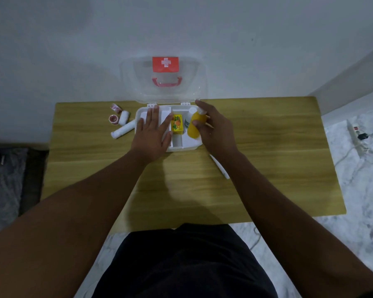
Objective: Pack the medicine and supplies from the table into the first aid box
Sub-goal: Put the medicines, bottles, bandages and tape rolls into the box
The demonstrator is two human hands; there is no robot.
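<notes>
Two hands work at an open first aid box (pixel 182 149) on the wooden table (pixel 267 147).
Its clear lid (pixel 194 82) stands up against the wall; the white tray holds one yellow carton (pixel 177 124) in the middle compartment and one white bottle (pixel 188 117) just right of it. The right hand (pixel 215 130) has its grip round one yellow bottle (pixel 195 131), thumb and fingers curled on it, tilted over the right compartment. The left hand (pixel 152 134) lies flat over the left compartment, fingers straight, its grip on nothing. Left of the box on the table lie two tape rolls (pixel 113 118) and two white bandage rolls (pixel 123 129); one slim white stick (pixel 222 169) lies beside the right forearm.
</notes>
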